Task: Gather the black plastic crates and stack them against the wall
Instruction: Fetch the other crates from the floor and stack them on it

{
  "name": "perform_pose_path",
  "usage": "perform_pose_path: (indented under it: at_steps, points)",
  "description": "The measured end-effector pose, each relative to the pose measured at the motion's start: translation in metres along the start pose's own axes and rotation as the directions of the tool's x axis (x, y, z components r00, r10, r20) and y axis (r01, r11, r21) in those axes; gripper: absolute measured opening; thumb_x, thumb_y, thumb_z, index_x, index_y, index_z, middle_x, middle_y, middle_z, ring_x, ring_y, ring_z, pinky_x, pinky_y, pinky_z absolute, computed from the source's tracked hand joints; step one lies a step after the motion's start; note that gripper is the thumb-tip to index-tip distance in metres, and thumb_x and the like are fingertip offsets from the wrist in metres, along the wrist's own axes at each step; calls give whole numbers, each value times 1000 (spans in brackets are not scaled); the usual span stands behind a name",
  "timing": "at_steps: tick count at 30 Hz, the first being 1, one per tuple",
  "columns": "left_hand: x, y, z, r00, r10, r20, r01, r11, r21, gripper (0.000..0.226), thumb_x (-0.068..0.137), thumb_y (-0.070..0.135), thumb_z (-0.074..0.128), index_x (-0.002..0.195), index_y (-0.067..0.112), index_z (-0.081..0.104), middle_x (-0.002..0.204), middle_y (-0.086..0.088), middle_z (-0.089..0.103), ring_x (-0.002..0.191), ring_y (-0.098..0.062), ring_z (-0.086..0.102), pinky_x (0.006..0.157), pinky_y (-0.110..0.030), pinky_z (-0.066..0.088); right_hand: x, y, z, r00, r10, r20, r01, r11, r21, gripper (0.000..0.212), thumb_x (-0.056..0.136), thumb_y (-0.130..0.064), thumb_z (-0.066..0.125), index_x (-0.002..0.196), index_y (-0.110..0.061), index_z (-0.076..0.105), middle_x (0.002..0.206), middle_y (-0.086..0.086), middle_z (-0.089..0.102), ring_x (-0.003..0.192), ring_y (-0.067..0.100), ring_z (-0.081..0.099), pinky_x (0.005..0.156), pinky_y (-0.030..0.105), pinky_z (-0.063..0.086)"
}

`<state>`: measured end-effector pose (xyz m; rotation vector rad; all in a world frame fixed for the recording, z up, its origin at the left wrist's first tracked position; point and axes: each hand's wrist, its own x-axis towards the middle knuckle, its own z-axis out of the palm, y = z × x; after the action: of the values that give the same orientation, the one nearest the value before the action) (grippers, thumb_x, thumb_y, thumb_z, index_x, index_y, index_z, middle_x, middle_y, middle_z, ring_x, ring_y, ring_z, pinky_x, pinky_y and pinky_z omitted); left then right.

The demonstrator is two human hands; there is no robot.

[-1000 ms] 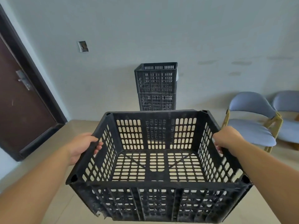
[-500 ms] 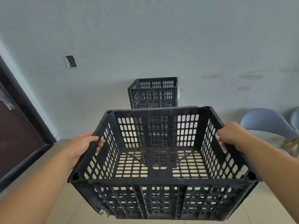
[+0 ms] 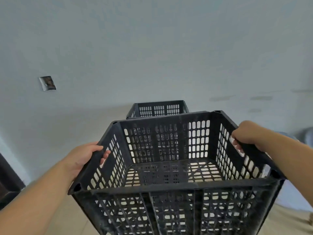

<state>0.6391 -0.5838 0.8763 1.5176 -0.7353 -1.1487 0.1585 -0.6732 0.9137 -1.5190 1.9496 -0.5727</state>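
Left grip (image 3: 84, 156): fingers hooked through the handle slot in the left end wall of the carried crate (image 3: 169, 186), fingertips showing inside, thumb over the rim. Right grip (image 3: 249, 135): clamped the same way on the handle slot of the right end wall. Both grips are locked on the crate, neither is free.

The crate is airborne between the grips, open side up and empty. It is rolled a bit: the right end rides higher in view than the left. Its long axis runs grip to grip, across the body.

Key relation: the stack of crates (image 3: 159, 108) sits dead ahead, past the carried crate's far wall, against the wall (image 3: 152, 48). Only the stack's top rim shows above the far rim. The rest shows dark through the left and middle slot panels, while the right panel shows light. So the stack centre is slightly left of the carried crate's centre, and the left grip is closer to its line.

Judgement: the next move is forward, with a small shift left, levelling the roll before lowering. I can't tell whether the carried base clears the stack's top rim, because the rims overlap in view. I also can't confirm that the stack's long axis matches ours.

Risk: the low left corner catches the stack rim first and nudges the stack.

Periphery: a wall plate (image 3: 48, 83) up left, a dark door frame (image 3: 6, 180) at far left, and tan floor (image 3: 59, 211) below.
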Motion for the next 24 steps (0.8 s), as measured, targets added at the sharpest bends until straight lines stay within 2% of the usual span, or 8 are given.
perform_pose_path:
  at_steps: [4, 6, 10, 13, 18, 20, 22, 24]
  points:
    - [55, 48, -7, 999, 17, 44, -16, 1000, -15, 22, 104, 4, 48, 114, 0, 68, 90, -18, 72, 53, -14, 66, 46, -23, 56, 29, -43, 6, 998, 17, -54, -14, 998, 55, 24, 88, 13, 44, 71, 14, 61, 74, 41, 67, 65, 39, 60, 67, 47, 53]
    - [81, 69, -10, 998, 31, 61, -30, 999, -17, 24, 103, 5, 50, 117, -2, 68, 93, -19, 73, 56, -15, 67, 47, -24, 56, 42, -63, 5, 997, 18, -69, -15, 999, 51, 23, 90, 13, 44, 76, 17, 61, 81, 44, 68, 67, 40, 61, 70, 50, 54]
    - [128, 107, -14, 994, 48, 97, -47, 999, -8, 25, 103, 6, 49, 118, -3, 66, 98, -21, 71, 65, -18, 65, 48, -25, 56, 73, -103, -4, 997, 22, -75, -19, 999, 51, 22, 89, 12, 46, 76, 16, 63, 78, 40, 69, 68, 41, 62, 72, 54, 58]
    - [162, 136, -12, 990, 48, 130, -45, 999, -25, 25, 104, 7, 47, 119, -2, 65, 96, -21, 71, 63, -18, 65, 47, -24, 56, 99, -127, -14, 998, 0, -60, 3, 998, 56, 17, 94, 10, 47, 84, 12, 61, 72, 33, 67, 68, 37, 61, 67, 47, 55]
    - [214, 182, 2, 983, 91, 157, -89, 996, -19, 24, 106, 7, 43, 115, 0, 64, 85, -20, 74, 55, -16, 66, 47, -22, 55, 149, -159, -31, 999, -32, -34, 34, 997, 72, 19, 101, 0, 51, 87, 10, 61, 72, 27, 66, 63, 34, 60, 68, 46, 54]
    - [232, 200, 9, 981, 107, 161, -107, 994, -5, 23, 106, 8, 44, 115, -2, 62, 90, -22, 74, 56, -17, 65, 47, -23, 56, 171, -171, -39, 998, -48, -32, 50, 996, 80, 22, 102, -3, 51, 87, 9, 61, 70, 26, 67, 60, 32, 60, 69, 46, 53]
    - [251, 220, 16, 981, 105, 163, -110, 994, 18, 25, 105, 10, 47, 119, -5, 60, 96, -24, 73, 60, -18, 64, 48, -25, 57, 194, -184, -46, 997, -65, -37, 68, 994, 89, 23, 103, -4, 52, 87, 9, 61, 66, 23, 66, 53, 30, 60, 62, 41, 53]
    - [270, 237, 22, 983, 97, 155, -103, 994, 28, 26, 105, 12, 47, 120, -6, 58, 97, -23, 73, 59, -18, 64, 47, -26, 57, 215, -199, -52, 996, -74, -51, 79, 992, 94, 24, 104, -6, 52, 90, 10, 61, 61, 21, 66, 43, 27, 59, 49, 33, 53]
